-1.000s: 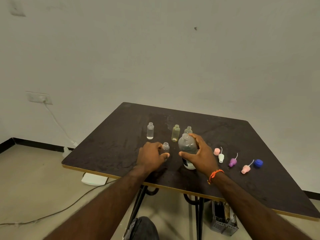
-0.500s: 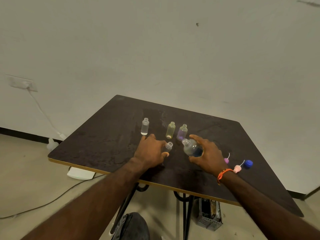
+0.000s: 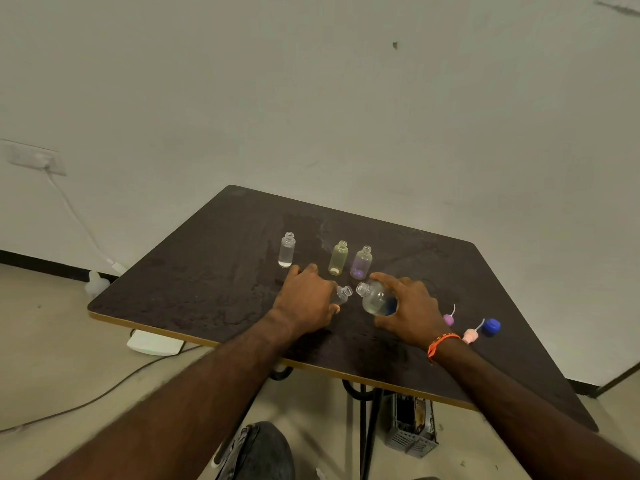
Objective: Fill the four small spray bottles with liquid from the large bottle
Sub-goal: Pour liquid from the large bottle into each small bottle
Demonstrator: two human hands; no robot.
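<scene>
A dark brown, mottled tabletop (image 3: 214, 271) with a thin yellow-tan edge; near its middle a clear small bottle (image 3: 286, 250), a pale yellow-green small bottle (image 3: 338, 258) and a pale purple small bottle (image 3: 361, 262); a clear large bottle (image 3: 375, 298) showing a dark blue patch; toward the right edge a purple spray cap (image 3: 448, 319), a pink spray cap (image 3: 470, 335) and a bright blue cap (image 3: 491, 326); an orange wristband (image 3: 440, 344); an off-white wall (image 3: 311, 98); a beige floor (image 3: 52, 341); a grey basket (image 3: 412, 427) beneath.
</scene>
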